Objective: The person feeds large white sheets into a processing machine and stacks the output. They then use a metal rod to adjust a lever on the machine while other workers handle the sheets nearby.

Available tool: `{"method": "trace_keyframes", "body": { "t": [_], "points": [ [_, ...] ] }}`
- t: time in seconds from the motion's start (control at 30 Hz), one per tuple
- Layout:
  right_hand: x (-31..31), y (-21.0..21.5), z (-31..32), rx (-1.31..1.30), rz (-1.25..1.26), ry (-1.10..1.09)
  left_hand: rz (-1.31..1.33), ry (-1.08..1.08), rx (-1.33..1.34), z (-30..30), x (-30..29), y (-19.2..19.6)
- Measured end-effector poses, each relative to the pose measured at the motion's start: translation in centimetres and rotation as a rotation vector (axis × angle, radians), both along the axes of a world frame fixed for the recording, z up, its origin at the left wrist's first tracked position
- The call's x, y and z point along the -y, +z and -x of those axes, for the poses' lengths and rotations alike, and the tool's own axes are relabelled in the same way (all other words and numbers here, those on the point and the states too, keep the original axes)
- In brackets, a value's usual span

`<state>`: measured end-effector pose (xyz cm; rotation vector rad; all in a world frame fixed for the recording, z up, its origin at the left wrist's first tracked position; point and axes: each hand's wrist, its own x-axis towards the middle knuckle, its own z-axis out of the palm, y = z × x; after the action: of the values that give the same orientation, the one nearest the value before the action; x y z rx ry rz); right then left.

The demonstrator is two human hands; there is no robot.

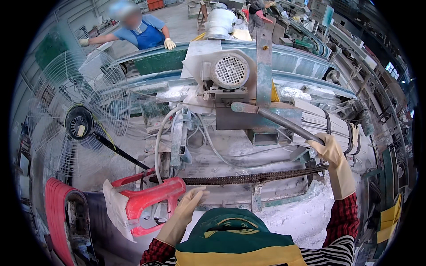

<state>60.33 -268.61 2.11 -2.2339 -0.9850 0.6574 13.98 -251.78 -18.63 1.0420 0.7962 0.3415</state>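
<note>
So the person's right hand (330,148), in a long cream rubber glove, is clenched around the end of a grey metal lever (277,119) that runs up and left to the machine's housing. The left hand (184,213), gloved too, is flat and released, fingers spread, resting against the red plastic frame (151,201) low on the left; it's touching, not gripping.

Stuff in between: a rusty drive chain (248,178) stretches across right between the two hands, and a mess of pale hoses (162,137) and cables hangs down behind it. Above sits an electric motor (229,71) with a perforated end cover. Everything's caked in white dust.

Off to the left is a big wire-guard fan (77,119), well apart from the hands. Further back, a co-worker in a blue apron (146,35) leans on the far side of the machine, gloved hand on its rim.
</note>
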Motion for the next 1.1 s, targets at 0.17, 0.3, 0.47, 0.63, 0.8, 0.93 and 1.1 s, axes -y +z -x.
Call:
{"method": "trace_keyframes", "body": {
  "t": [0.17, 0.3, 0.47, 0.63, 0.8, 0.93, 1.1],
  "points": [
    [1.3, -3.4, 4.5, 0.010, 0.021, -0.093, 0.050, 0.010, -0.003, 0.4, 0.6, -0.5],
    [1.7, -13.0, 13.5, -0.770, -0.161, -0.368, 0.063, -0.036, 0.004, -0.3, 0.5, -0.5],
    [-3.7, -17.2, 26.5, -0.958, -0.476, -0.154, 0.023, -0.072, -0.058, 0.5, -0.5, 1.2],
    [-5.1, -17.7, 28.4, -1.025, -0.402, -0.163, 0.042, 0.008, -0.040, 2.8, -0.6, 1.3],
    [-9.9, -16.5, 29.1, -0.691, -0.444, 0.208, 0.128, 0.040, 0.090, 3.2, 1.3, 2.6],
    [-15.4, -14.9, 32.1, -1.164, -0.464, 0.203, 0.175, 0.120, 0.348, 1.3, 0.9, 4.9],
    [-20.9, -10.7, 34.2, -1.257, -0.462, 0.204, 0.002, 0.463, 0.637, 0.7, -2.3, 6.5]
  ]
}}
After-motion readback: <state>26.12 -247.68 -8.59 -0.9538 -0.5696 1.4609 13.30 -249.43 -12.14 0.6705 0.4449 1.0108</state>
